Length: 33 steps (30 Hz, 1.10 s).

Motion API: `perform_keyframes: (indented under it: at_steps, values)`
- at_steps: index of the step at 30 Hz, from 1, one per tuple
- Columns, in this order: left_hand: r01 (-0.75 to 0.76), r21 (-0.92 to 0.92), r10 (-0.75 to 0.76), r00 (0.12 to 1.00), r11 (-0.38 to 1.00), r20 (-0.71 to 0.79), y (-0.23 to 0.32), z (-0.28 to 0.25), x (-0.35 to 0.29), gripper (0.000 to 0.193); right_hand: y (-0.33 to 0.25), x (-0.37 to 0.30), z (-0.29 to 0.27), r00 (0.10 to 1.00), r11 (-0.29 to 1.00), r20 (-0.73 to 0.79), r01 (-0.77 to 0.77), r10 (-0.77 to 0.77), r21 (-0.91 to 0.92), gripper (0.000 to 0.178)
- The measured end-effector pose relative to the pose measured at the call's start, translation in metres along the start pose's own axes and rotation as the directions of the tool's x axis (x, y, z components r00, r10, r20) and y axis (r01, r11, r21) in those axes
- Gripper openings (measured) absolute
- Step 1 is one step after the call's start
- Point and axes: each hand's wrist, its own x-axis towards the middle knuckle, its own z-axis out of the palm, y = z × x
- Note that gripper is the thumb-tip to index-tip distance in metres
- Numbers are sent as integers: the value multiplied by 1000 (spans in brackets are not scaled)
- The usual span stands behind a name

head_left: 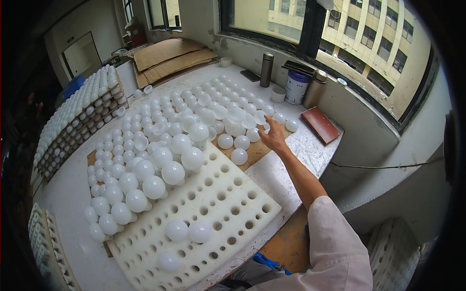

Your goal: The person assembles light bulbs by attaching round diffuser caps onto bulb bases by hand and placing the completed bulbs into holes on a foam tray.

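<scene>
— First point of interest?
— Right hand (274, 137), at the far right of the worktable (314, 159), stretched out to the edge of a large cluster of white globes (172, 173).

— Grasping anything?
— Apparently not. Seen here with thumb and forefinger parted, closed around nothing visible; contact with the nearest globe (260, 117) impossible to confirm. No sign of the left hand in the frame.

— And the globes, where exactly?
— Massed across the middle and far stretch of the table, some resting on others. Loose in a small group on brown cardboard (257, 154), just near of the hand. Also, as a trio, toward the near end of a white perforated board (221, 209).

— Likely to handle how?
— Light, judging by the look, with thin, stiff walls. Probably slippery, given the glossy finish, and perhaps easily cracked against a neighbour. Glass or plastic? Impossible to determine from here.

— Best place to take hold?
— Around the widest part, with curved fingers, opposed thumb and gentle, even pressure. Better lifted straight up than dragged sideways.
</scene>
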Motion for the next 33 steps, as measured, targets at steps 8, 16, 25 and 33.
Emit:
perform_keyframes:
  at_steps: [8,16,25,33]
  values:
    - [230,221,-231,973,948,-18,50,-3,6,53,-29,47,31,926,910,301,311,-226,-274,71]
    - [297,-124,-290,954,947,76,89,4,18,53,-1,33,42,968,952,213,184,-132,-246,21]
    - [322,-264,-330,944,909,12,18,3,12,39,-13,-43,51,938,931,55,329,-341,160,21]
    - [409,-460,-448,893,788,26,71,-39,51,31,-5,-88,-32,902,913,417,-255,107,317,35]
